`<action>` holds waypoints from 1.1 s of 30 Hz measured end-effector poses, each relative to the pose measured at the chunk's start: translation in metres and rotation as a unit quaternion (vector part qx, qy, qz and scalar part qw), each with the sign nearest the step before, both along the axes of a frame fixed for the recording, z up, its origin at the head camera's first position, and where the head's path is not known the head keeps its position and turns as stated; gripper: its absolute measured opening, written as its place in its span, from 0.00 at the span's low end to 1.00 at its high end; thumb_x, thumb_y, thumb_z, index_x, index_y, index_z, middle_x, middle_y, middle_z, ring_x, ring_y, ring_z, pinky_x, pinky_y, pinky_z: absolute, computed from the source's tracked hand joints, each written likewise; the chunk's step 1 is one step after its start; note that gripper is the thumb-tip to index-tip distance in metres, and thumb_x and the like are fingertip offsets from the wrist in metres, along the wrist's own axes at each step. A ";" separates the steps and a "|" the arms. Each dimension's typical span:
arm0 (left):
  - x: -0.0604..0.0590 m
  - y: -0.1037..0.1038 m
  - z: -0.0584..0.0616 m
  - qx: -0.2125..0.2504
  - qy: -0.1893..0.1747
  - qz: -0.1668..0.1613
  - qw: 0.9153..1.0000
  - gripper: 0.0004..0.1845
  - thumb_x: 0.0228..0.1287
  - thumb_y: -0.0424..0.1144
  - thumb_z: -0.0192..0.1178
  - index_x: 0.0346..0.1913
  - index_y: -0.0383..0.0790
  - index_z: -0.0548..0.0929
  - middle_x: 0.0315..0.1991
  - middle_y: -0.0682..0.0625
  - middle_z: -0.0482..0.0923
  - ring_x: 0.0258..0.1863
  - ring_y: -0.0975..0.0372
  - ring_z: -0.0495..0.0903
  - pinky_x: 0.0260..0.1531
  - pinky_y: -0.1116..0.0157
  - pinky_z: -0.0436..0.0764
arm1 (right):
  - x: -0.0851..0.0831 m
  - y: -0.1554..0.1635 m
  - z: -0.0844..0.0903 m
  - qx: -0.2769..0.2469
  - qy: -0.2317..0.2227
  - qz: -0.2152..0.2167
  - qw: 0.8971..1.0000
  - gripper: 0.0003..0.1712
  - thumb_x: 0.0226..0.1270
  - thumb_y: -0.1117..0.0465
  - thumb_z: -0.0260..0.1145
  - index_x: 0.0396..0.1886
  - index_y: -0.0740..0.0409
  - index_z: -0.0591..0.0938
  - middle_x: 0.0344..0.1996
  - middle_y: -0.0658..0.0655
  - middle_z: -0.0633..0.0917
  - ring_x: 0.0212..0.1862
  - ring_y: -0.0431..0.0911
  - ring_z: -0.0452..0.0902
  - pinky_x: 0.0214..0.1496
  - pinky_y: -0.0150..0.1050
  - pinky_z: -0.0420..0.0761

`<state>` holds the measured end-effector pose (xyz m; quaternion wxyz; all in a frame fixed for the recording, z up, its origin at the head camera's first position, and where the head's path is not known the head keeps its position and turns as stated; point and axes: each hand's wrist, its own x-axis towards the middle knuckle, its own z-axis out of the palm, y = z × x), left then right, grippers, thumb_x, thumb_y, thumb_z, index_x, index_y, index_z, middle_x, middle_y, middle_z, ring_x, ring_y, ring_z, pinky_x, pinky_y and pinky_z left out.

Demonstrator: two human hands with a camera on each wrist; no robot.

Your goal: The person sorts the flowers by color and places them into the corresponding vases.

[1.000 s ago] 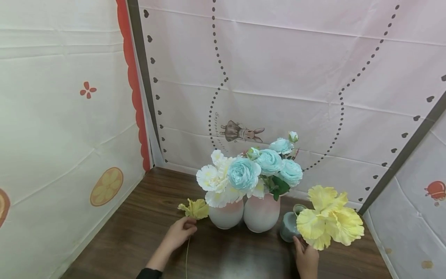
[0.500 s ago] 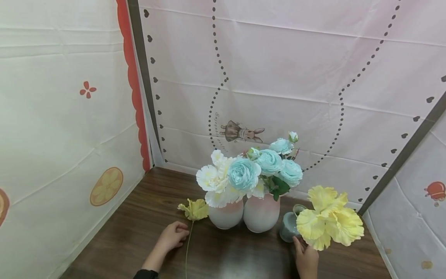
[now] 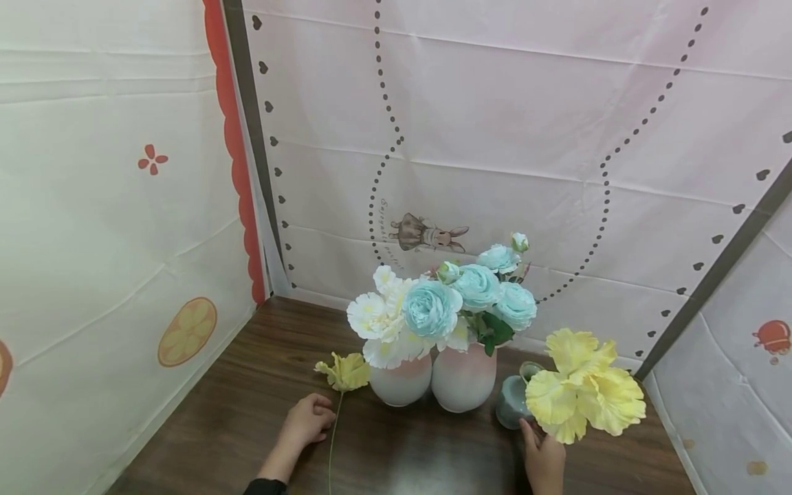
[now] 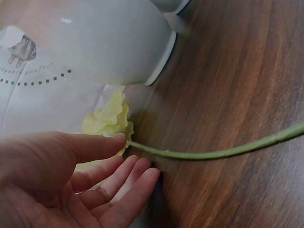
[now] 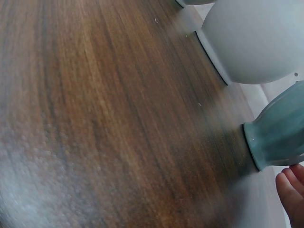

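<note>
A yellow flower point(image 3: 343, 372) with a long thin green stem point(image 4: 209, 154) lies on the dark wooden table point(image 3: 402, 454). Just left of the stem is my left hand point(image 3: 306, 419), its thumb apart from loosely bent fingers and nothing held between them. On the right, my right hand point(image 3: 544, 457) touches the low side of a small blue-green vase point(image 3: 512, 404). Its fingertips point(image 5: 285, 187) meet the vase in the right wrist view, but the larger yellow bloom point(image 3: 584, 388) covers part of the hand, so its full hold is hidden.
Two round pink-and-white vases stand in the middle: the left vase point(image 3: 401, 381) and the right vase point(image 3: 464, 378). White blooms point(image 3: 377, 316) and pale blue blooms point(image 3: 431, 308) rise from them. A printed cloth point(image 3: 495, 137) hangs behind the table.
My left hand has let go of the yellow flower near its head and moved slightly down and left. The right hand and the vases have stayed in place.
</note>
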<state>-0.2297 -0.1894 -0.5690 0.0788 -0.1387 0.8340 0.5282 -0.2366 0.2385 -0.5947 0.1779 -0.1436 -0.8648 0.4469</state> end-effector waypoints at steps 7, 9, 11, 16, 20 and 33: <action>-0.002 0.009 0.000 -0.062 0.004 -0.008 0.998 0.20 0.60 0.31 0.68 0.53 0.27 0.77 0.40 0.40 0.84 0.30 0.58 0.83 0.28 0.63 0.85 | 0.000 0.000 0.000 0.003 0.004 -0.003 1.000 0.18 0.73 0.61 0.63 0.51 0.73 0.76 0.45 0.74 0.84 0.52 0.66 0.83 0.45 0.48 0.87; -0.003 0.011 -0.001 -0.088 0.008 -0.012 0.996 0.20 0.59 0.32 0.69 0.52 0.28 0.78 0.39 0.41 0.85 0.29 0.59 0.83 0.27 0.63 0.85 | 0.000 0.000 0.000 0.005 0.002 -0.004 1.000 0.17 0.73 0.61 0.63 0.51 0.72 0.75 0.45 0.74 0.84 0.52 0.66 0.83 0.46 0.48 0.87; -0.004 0.013 -0.002 -0.100 0.008 -0.014 0.995 0.19 0.59 0.32 0.69 0.51 0.28 0.78 0.38 0.41 0.85 0.28 0.59 0.82 0.26 0.64 0.84 | 0.000 -0.001 0.000 0.005 0.000 -0.005 1.000 0.17 0.73 0.62 0.63 0.52 0.72 0.75 0.45 0.74 0.84 0.52 0.66 0.83 0.46 0.48 0.87; -0.005 0.013 -0.004 -0.091 0.000 -0.014 0.996 0.15 0.62 0.29 0.65 0.51 0.30 0.79 0.38 0.43 0.84 0.27 0.60 0.82 0.26 0.64 0.84 | 0.001 -0.001 0.000 0.004 0.003 -0.001 1.000 0.19 0.73 0.61 0.64 0.52 0.73 0.75 0.44 0.74 0.84 0.52 0.67 0.82 0.45 0.48 0.87; -0.005 0.012 -0.004 -0.084 0.001 -0.017 0.996 0.14 0.63 0.28 0.63 0.51 0.31 0.80 0.37 0.43 0.84 0.28 0.60 0.82 0.26 0.64 0.84 | 0.001 0.000 0.001 0.008 0.005 -0.006 1.000 0.19 0.72 0.60 0.64 0.51 0.73 0.75 0.43 0.74 0.84 0.51 0.66 0.83 0.45 0.50 0.87; -0.003 0.016 -0.002 -0.113 0.002 -0.014 0.993 0.14 0.60 0.31 0.68 0.48 0.31 0.80 0.35 0.45 0.85 0.25 0.61 0.82 0.25 0.63 0.82 | 0.002 -0.001 0.003 0.001 -0.002 -0.002 1.000 0.19 0.72 0.61 0.64 0.50 0.74 0.75 0.44 0.75 0.84 0.51 0.67 0.83 0.45 0.49 0.87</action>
